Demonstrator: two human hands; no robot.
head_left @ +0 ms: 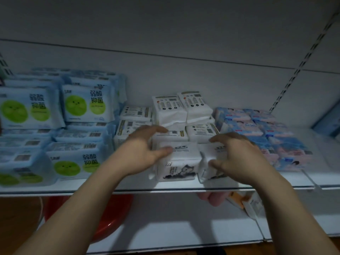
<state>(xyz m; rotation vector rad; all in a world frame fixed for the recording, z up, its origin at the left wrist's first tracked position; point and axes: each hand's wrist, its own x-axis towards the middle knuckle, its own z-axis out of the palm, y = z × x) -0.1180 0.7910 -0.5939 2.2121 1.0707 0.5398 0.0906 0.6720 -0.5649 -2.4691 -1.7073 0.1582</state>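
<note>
Front row: left hand (145, 150) is grasping the cat-print tissue pack (180, 168), right hand (237, 155) grasping the neighbouring pack (207, 151); ideally sliding both level, flush with the shelf (128, 188).

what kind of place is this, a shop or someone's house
Probably a shop: a white shelf with a slotted upright beside it, stacked with many identical blue wipe packs, white tissue packs and pink-and-blue packs.

The right hand (237, 155) hides most of the right white pack (207, 155); the left white pack (178, 162) has blurred print; blue packs (11, 111) are cut off at the left edge.
</note>
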